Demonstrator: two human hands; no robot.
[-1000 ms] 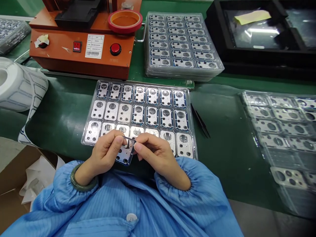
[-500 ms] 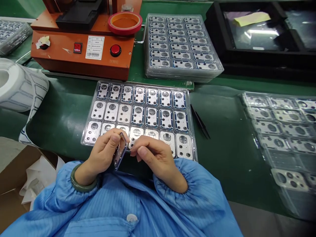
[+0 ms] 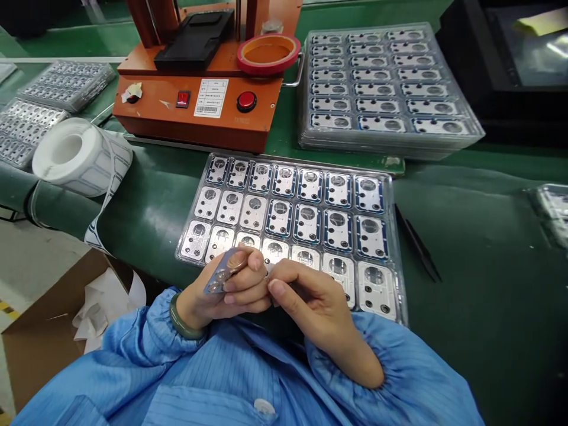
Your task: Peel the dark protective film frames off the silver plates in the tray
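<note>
Head view. Left hand [image 3: 237, 290] curled in a narrow pinch on a brushed-metal camera lens plate [image 3: 222, 272], the plate tilted above the tray's near edge, one end partly hidden behind the fingers. Right hand [image 3: 319, 307] with thumb and forefinger close together just beside the left hand; contents of that grip hidden, so impossible to confirm. Under both hands, a clear plastic blister tray [image 3: 290, 164] of metal plates in three rows, near row partly blocked. To its right, black tweezers [image 3: 417, 242] on green bench matting [image 3: 470, 331]. Farther back, stacked trays [image 3: 470, 133] and an orange machine [image 3: 195, 118] with a red push-button [image 3: 246, 101]. At far left, a white label roll [image 3: 75, 157]. On the left wrist, a jade bangle [image 3: 181, 319] above a blue striped smock sleeve [image 3: 146, 349].
</note>
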